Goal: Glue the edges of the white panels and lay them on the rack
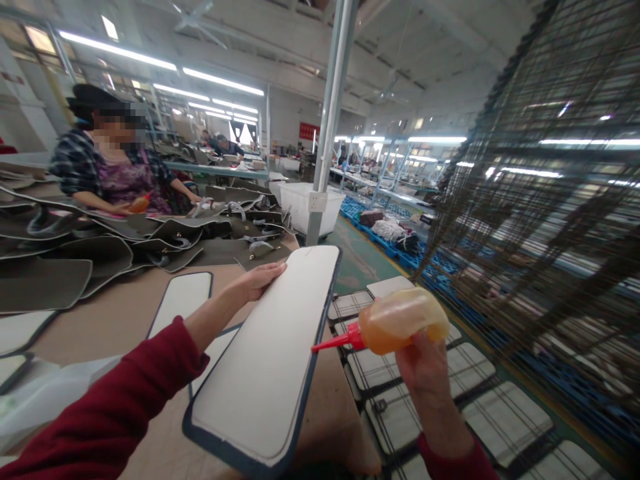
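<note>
The left hand lies flat, fingers together, on the far end of a long white panel with a dark border, steadying it rather than clasping it; the panel is raised over the table's right edge, its long axis running from the near edge away toward the far one. The right hand has its grip closed around an amber glue bottle (red nozzle pointing left at the panel's right rim). Flat white pieces lie on the table beside it, and a wire rack holds others below.
</note>
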Action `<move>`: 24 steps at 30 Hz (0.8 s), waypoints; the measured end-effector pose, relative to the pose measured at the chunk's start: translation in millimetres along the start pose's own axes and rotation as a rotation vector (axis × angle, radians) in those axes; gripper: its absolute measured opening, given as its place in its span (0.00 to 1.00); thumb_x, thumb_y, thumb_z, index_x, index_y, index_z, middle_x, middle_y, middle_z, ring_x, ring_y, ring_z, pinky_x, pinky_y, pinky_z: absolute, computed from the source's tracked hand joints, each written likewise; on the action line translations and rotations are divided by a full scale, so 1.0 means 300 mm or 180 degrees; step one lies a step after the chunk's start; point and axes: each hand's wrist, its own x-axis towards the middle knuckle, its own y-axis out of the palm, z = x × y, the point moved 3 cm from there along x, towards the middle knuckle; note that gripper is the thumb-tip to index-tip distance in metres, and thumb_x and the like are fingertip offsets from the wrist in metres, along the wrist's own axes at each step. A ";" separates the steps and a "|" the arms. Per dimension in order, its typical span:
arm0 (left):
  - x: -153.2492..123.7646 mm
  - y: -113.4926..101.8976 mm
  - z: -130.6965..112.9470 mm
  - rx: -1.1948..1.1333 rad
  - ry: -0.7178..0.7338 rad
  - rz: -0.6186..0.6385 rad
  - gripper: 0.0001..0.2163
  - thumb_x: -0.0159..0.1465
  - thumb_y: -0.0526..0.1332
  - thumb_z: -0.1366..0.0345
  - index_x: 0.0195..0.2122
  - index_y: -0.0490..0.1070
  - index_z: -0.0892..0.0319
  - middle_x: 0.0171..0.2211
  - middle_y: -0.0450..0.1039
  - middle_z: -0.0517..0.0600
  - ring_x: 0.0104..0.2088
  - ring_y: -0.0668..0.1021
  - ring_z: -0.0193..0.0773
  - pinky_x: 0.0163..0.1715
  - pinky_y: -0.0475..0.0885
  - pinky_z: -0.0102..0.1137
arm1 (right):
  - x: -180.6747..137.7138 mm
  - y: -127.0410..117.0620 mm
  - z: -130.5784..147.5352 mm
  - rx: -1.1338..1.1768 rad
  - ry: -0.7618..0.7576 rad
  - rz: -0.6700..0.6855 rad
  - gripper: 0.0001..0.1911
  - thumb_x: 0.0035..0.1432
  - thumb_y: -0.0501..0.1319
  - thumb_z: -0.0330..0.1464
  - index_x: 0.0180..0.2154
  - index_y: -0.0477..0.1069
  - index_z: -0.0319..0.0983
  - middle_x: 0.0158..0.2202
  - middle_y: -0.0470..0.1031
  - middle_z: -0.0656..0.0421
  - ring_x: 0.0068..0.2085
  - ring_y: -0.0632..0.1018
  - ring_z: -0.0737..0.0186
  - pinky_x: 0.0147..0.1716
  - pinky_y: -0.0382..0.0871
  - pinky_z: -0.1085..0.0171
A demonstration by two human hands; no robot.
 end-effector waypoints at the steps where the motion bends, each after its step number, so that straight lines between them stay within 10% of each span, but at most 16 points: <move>1: 0.008 -0.003 0.000 0.0006 0.0019 0.0014 0.02 0.60 0.64 0.70 0.34 0.74 0.61 0.27 0.78 0.49 0.23 0.78 0.37 0.24 0.77 0.30 | -0.002 0.003 0.002 -0.0013 -0.0016 0.0035 0.21 0.33 0.76 0.39 0.34 0.78 0.44 0.29 0.81 0.59 0.33 0.81 0.54 0.39 0.77 0.52; 24: 0.053 -0.039 -0.054 0.0046 -0.0016 -0.0116 0.08 0.62 0.62 0.71 0.43 0.74 0.65 0.25 0.79 0.51 0.19 0.77 0.37 0.22 0.76 0.29 | -0.025 -0.011 -0.005 -0.0001 0.0100 0.0186 0.26 0.33 0.75 0.41 0.39 0.78 0.45 0.36 0.82 0.57 0.38 0.82 0.50 0.39 0.78 0.52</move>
